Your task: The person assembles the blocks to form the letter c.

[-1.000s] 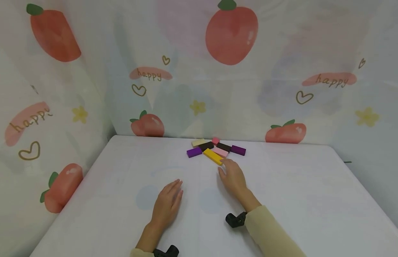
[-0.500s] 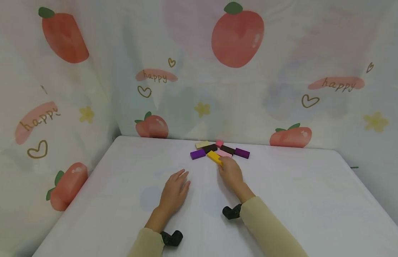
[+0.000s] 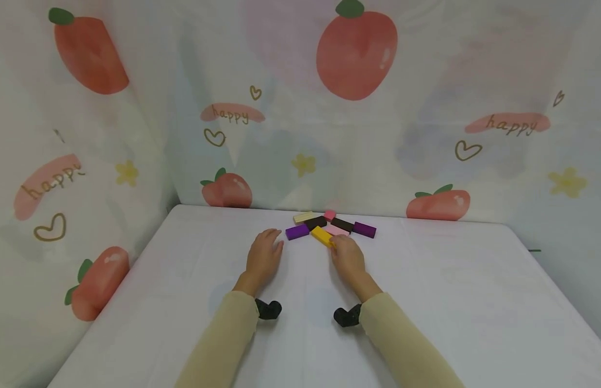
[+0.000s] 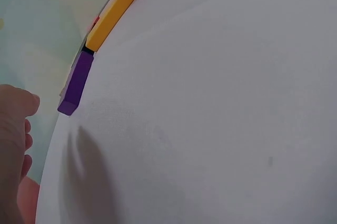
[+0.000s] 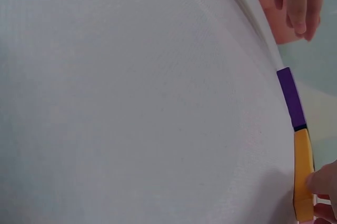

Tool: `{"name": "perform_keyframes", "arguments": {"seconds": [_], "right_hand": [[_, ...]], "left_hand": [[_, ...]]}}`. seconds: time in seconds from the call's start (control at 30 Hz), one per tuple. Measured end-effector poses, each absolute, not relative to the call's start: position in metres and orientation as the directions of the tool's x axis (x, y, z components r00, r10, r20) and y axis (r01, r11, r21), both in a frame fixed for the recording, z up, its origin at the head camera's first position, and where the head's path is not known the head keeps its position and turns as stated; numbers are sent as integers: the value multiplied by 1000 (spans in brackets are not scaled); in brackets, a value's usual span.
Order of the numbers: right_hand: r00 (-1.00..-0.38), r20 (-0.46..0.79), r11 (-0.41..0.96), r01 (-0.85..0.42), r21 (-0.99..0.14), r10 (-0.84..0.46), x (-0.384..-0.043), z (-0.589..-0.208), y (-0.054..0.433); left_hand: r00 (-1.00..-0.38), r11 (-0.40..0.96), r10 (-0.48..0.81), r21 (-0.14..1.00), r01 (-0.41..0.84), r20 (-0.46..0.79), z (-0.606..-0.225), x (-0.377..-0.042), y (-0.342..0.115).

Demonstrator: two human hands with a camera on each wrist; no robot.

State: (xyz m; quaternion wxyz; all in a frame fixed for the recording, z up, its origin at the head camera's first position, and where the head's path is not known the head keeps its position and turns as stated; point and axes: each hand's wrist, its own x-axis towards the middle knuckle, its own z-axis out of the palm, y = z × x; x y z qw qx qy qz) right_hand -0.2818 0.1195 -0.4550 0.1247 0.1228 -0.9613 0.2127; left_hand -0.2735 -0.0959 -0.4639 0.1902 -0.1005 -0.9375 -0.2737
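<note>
At the near end of a yellow block point(image 3: 321, 235), my right hand point(image 3: 349, 260) pinches it between thumb and fingers. In the right wrist view, the thumb lies along the near side of the yellow block point(image 5: 302, 163). My left hand point(image 3: 263, 256) hovers just left of a bright purple block point(image 3: 297, 232), fingers loosely extended and holding nothing. A small gap shows between that hand and the purple block point(image 4: 77, 83) in the left wrist view. Behind the yellow block lies a pale pink block point(image 3: 337, 230), partly hidden.
Around them lie two dark blocks, one of them a dark block point(image 3: 316, 222) on the left, plus a cream block point(image 3: 303, 217), a small pink-red block point(image 3: 330, 215) and a dark purple block point(image 3: 365, 230). The white table point(image 3: 426, 302) meets a printed curtain point(image 3: 358, 156) behind.
My left hand has moved forward, up beside the bright purple block. My right hand has closed its fingers and thumb on the yellow block's near end. The other blocks stay put.
</note>
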Motion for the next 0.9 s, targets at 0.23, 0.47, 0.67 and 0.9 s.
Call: {"name": "perform_keyframes", "arguments": {"seconds": [0.23,0.47,0.67,0.9], "right_hand": [[-932,314,881,-296,-369,-182,-285,-463,121],[-925,339,879,-298,-373,-170,-289,-469,119],[-924,337,877,-305,-371,-180,-288,-467,118],[-921,351,892,-295,-343,-170,-286,-470,120]], "left_hand": [[-915,802,98,513,305,391,-465,-291,-85],[-901,809,106,490,324,420,-469,-300,-79],[-915,869,155,390,306,373,-468,-304,-75],[-931,927,211,243,288,297,-461,-306,-67]]}}
